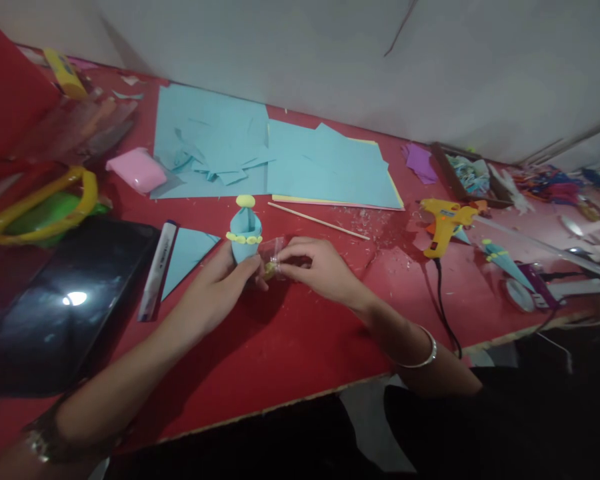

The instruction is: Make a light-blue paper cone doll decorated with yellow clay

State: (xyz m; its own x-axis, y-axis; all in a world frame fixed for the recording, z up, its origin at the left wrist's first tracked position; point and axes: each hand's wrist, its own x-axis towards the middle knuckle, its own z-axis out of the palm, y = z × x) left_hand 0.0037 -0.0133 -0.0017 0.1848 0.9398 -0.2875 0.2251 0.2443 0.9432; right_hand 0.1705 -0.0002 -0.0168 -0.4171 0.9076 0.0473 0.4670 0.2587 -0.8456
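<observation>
My left hand (pixel 225 280) is closed around the lower part of a blue paper cone (pixel 246 230), held upright. Yellow blobs run in a band across the cone, and a larger yellow oval tops its pointed flap. Beside it, my right hand (pixel 317 263) pinches a small clear plastic bag (pixel 271 252) with something yellowish inside. The bag lies against the left fingertips; whether they also grip it I cannot tell. A cut blue paper piece (pixel 187 257) rests left of the left hand, near a white marker (pixel 157 270).
Blue sheets (pixel 325 163) and scraps lie toward the wall, with a thin wooden stick (pixel 320 221) in front. A yellow glue gun (pixel 445 223) with a cord stands right. A black tray-like object (pixel 65 300), yellow tape ring (pixel 87 190) and pink case (pixel 137 171) are left. Another blue cone (pixel 510 263) lies far right.
</observation>
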